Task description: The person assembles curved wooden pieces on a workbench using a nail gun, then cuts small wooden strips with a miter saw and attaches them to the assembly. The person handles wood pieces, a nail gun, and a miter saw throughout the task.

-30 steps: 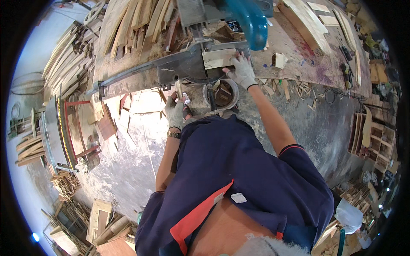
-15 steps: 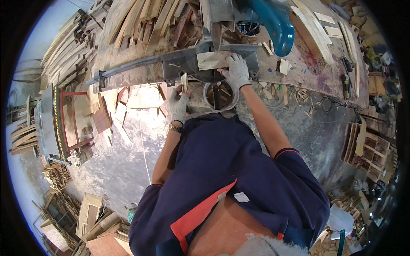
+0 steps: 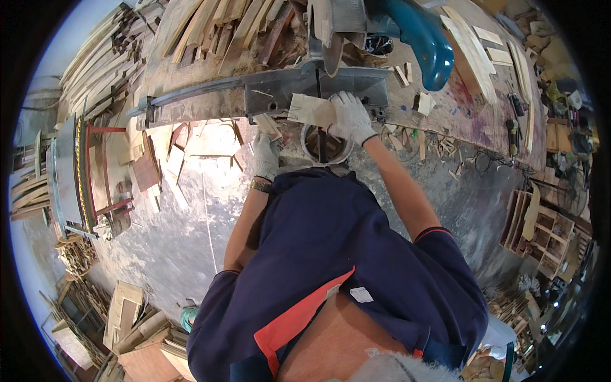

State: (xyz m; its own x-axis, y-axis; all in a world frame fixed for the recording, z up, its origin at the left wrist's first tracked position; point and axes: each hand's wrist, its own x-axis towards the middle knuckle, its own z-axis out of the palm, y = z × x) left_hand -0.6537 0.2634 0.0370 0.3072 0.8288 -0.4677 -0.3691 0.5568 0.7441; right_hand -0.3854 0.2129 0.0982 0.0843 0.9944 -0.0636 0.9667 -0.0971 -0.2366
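Note:
My right hand [image 3: 352, 119], in a pale knit glove, is closed on the right end of a short flat wooden board [image 3: 309, 109]. That board lies over the front of the metal saw base [image 3: 283, 87], across its slot. Dark pencil-like marks show near the board's left end. My gloved left hand [image 3: 265, 155] is closed on a smaller wooden offcut [image 3: 268, 126], just in front of the base and left of the board; its fingers are partly hidden. Behind the board stands the mitre saw's round blade [image 3: 333, 56], raised, beside its teal handle [image 3: 423, 48].
A long metal fence [image 3: 191, 100] runs left from the base. Wooden strips [image 3: 219, 28] are piled on the bench behind it. Below the slot sits a round bucket-like container [image 3: 312, 149]. More boards [image 3: 471, 57] lie at right, and a red-legged metal stand [image 3: 86, 172] is at left.
My right hand has drawn the board slightly toward me and left. The offcut in my left hand has turned from edge-on to showing its flat face.

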